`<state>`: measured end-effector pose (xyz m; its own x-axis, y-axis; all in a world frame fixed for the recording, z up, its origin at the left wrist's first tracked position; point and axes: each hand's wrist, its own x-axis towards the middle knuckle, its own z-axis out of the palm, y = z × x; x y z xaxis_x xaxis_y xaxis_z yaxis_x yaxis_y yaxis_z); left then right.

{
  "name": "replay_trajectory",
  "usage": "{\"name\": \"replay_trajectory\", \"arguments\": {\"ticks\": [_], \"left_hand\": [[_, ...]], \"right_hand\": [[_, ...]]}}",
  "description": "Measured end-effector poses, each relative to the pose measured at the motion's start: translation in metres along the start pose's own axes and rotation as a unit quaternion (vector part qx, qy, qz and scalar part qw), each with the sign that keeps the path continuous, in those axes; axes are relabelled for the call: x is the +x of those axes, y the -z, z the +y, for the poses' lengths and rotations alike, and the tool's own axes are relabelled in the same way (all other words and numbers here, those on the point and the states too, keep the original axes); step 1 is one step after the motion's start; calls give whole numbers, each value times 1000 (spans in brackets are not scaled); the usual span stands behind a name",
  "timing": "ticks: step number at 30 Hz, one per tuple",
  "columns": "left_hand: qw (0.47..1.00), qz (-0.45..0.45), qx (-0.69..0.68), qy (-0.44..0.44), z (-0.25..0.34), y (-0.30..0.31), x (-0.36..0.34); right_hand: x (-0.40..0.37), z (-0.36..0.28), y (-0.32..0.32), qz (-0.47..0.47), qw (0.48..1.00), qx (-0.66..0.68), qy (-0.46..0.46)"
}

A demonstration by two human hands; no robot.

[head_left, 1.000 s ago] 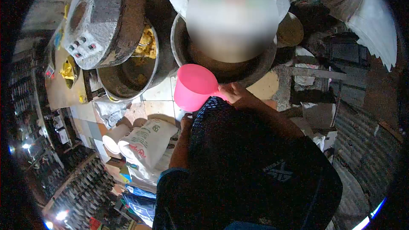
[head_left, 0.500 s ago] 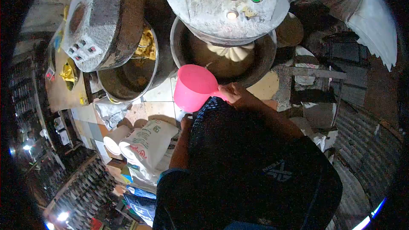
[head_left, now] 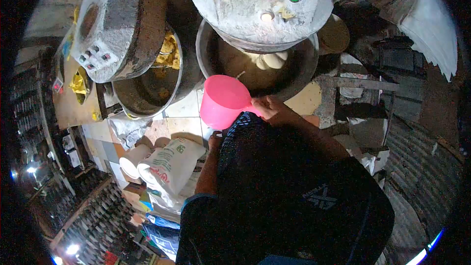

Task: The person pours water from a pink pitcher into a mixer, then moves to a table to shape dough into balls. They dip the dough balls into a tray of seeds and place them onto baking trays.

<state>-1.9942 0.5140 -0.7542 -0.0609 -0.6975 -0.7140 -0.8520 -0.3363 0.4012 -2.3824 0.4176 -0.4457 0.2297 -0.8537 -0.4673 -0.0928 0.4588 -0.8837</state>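
My right hand (head_left: pixel 266 108) is closed around the handle of a pink plastic dipper (head_left: pixel 221 105), which is held upright at the near rim of a large metal mixing bowl (head_left: pixel 200 44). Pale dough (head_left: pixel 271 61) shows in that bowl, beneath the white mixer head (head_left: pixel 262 12). My left hand (head_left: pixel 215 140) is low beside the dipper's base, close to the dark shirt; its fingers are mostly hidden.
On the left, a second mixer (head_left: pixel 105 29) leans over a bowl (head_left: pixel 177 81) with yellow chunks (head_left: pixel 169 54). A printed white sack (head_left: pixel 171 167) and a white bucket (head_left: pixel 133 161) stand on the tiled floor. A metal-framed stand (head_left: pixel 365 83) is at right.
The dough in the bowl has changed shape and shifted slightly right under the mixer head. The dipper and both hands have barely moved.
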Motion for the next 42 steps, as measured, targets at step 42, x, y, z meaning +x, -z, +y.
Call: {"name": "replay_trajectory", "arguments": {"ticks": [42], "left_hand": [[997, 30, -23, 62, 3, -4, -4]], "right_hand": [[7, 49, -6, -4, 981, -172, 89]]}}
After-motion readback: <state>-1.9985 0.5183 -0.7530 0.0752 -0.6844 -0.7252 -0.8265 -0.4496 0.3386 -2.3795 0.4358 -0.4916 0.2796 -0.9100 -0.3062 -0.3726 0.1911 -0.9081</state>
